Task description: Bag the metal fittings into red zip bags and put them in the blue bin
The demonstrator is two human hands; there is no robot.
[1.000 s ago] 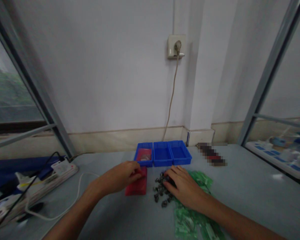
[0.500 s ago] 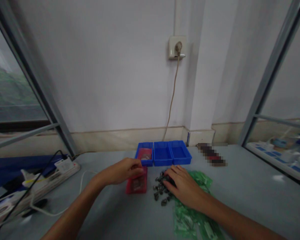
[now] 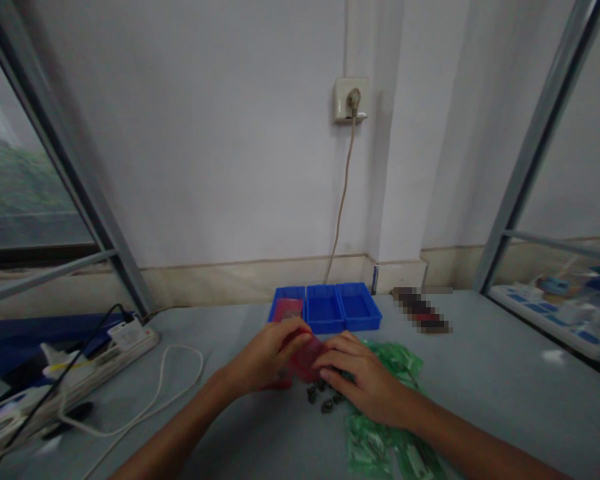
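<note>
My left hand (image 3: 265, 357) and my right hand (image 3: 363, 380) meet over the grey table (image 3: 480, 387), both pinching a small red translucent bag (image 3: 305, 360) held between them just above the surface. Under the hands lies a scatter of small dark metal parts (image 3: 325, 400). My right wrist rests on a heap of green plastic bags (image 3: 380, 447). Behind the hands stand three blue bins (image 3: 325, 310) in a row; the left bin holds another red bag (image 3: 287, 308).
A white power strip (image 3: 105, 353) with a white cable (image 3: 170, 393) lies at the left. A beige cord (image 3: 343, 200) runs from the wall socket (image 3: 350, 100) down to the table. A blurred dark object (image 3: 423, 313) lies right of the bins. Metal frame posts stand on both sides.
My left hand lifted the red bag off the table and brought it rightward. My right hand left the pile of dark parts and took hold of the bag's other side.
</note>
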